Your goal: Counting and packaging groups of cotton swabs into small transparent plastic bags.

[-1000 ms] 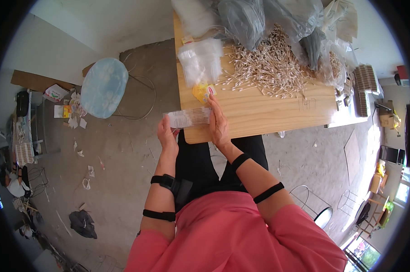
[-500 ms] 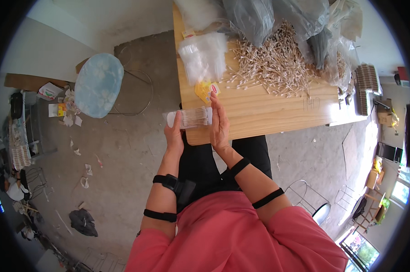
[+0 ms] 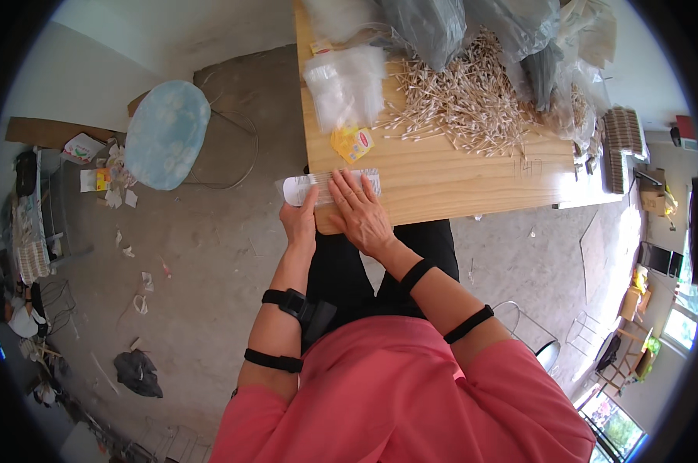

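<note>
Head view: left hand [image 3: 298, 224] grips, right hand [image 3: 363, 222] lies flat on, clear packet [image 3: 323, 193] of cotton swabs [image 3: 323, 178].

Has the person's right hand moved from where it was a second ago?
Yes: judged against the yellow packaging lying on the table, the right hand has shifted left and now lies partly across the clear packet.

Looks like a makeshift indoor workshop. Judged by heaped cotton swabs [image 3: 472, 108], plastic bags [image 3: 507, 25], wooden table [image 3: 457, 179], littered concrete floor [image 3: 218, 309].
</note>
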Demonstrator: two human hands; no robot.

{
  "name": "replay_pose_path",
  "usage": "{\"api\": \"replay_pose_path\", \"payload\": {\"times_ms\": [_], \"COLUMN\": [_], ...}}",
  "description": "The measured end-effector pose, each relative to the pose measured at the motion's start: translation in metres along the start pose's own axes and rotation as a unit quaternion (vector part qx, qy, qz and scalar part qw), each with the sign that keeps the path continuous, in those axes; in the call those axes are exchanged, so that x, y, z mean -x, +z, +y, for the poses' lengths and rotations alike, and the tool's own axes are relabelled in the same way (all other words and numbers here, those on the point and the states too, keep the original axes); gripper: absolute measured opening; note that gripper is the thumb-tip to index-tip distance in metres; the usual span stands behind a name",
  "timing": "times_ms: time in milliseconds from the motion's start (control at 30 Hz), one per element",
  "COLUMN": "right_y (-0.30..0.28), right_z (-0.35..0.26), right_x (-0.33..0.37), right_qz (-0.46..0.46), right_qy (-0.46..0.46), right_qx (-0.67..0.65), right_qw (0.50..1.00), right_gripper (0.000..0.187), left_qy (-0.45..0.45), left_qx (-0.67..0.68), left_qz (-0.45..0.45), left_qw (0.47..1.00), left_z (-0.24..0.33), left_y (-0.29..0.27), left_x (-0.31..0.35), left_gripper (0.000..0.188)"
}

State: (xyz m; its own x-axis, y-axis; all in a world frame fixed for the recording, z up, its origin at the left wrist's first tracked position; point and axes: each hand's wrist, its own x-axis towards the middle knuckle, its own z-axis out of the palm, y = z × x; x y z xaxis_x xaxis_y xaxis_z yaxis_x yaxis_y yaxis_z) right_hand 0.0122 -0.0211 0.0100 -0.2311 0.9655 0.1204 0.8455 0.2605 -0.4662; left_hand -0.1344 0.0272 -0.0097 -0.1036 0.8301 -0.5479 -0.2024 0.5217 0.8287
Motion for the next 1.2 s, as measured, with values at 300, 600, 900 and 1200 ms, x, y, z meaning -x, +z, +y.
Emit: {"api": "replay_pose_path", "payload": {"times_ms": [300, 600, 900, 1200], "right_y": [0.007, 0.009, 0.001, -0.012], "right_z": [-0.002, -0.005, 0.003, 0.019], "right_x": [0.003, 0.002, -0.007, -0.048], "right_qz": [0.007, 0.015, 0.149, 0.108], "right_qy": [0.001, 0.003, -0.023, -0.033], "right_qx": [0.029, 0.059, -0.022, -0.048], "right_qw": [1.0, 0.998, 0.988, 0.992], "right_gripper": [0.062, 0.062, 0.038, 0.008], "left_qy": [0.037, 0.061, 0.008, -0.011], "left_qx": [0.015, -0.023, 0.043, 0.037], "left_qz": [0.022, 0.108, 0.049, 0.026], "left_qw": [0.999, 0.992, 0.998, 0.999], "left_z": [-0.006, -0.004, -0.015, -0.002], "left_y": [0.005, 0.023, -0.006, 0.002], "left_x": [0.009, 0.008, 0.006, 0.007], "left_gripper": [0.036, 0.032, 0.033, 0.023]}}
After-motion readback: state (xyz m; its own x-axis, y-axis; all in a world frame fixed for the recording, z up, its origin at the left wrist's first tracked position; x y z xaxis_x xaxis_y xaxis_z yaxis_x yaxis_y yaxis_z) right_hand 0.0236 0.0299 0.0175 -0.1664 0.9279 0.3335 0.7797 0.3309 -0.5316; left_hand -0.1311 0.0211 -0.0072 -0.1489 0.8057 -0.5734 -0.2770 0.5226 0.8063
